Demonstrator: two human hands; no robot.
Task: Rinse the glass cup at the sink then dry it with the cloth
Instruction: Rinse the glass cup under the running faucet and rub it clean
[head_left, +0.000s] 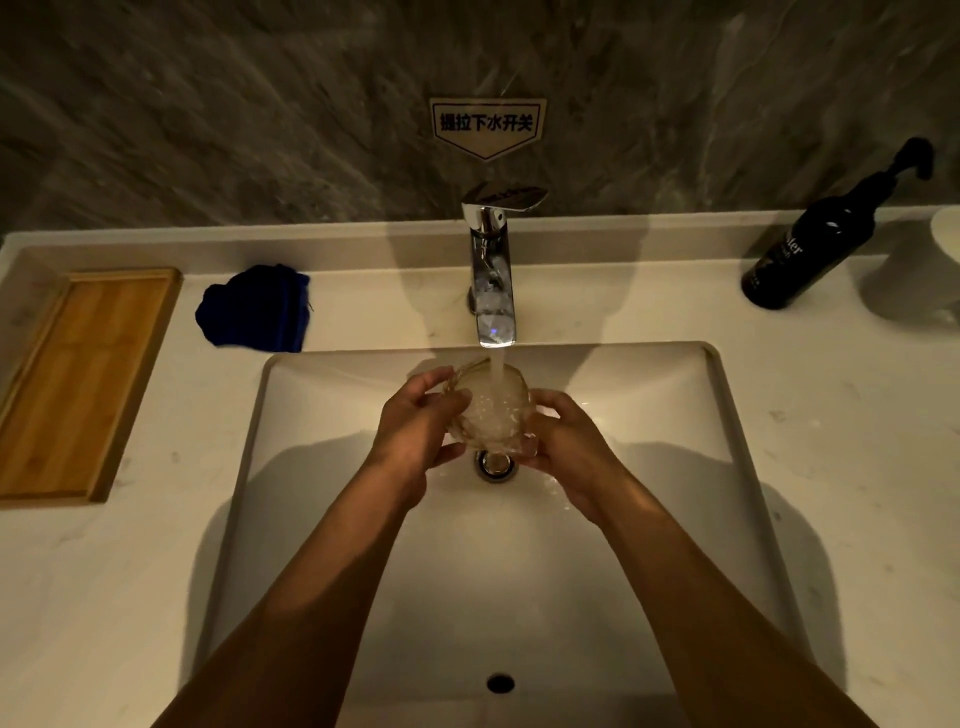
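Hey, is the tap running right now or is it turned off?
Running. A stream of water falls from the faucet spout into the glass cup held over the sink.

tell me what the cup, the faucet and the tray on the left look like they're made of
The cup, held in both hands under the running water: clear glass, since the stream and fingers show through it.
The faucet: polished chrome-like metal, mirror bright with sharp reflections.
The tray: wood, possibly bamboo, with a warm tan colour, straight grain lines and a smooth, low-sheen surface.

Basin (322, 519) open below; faucet (492, 270) crowds behind, cloth (254, 306) far-left.
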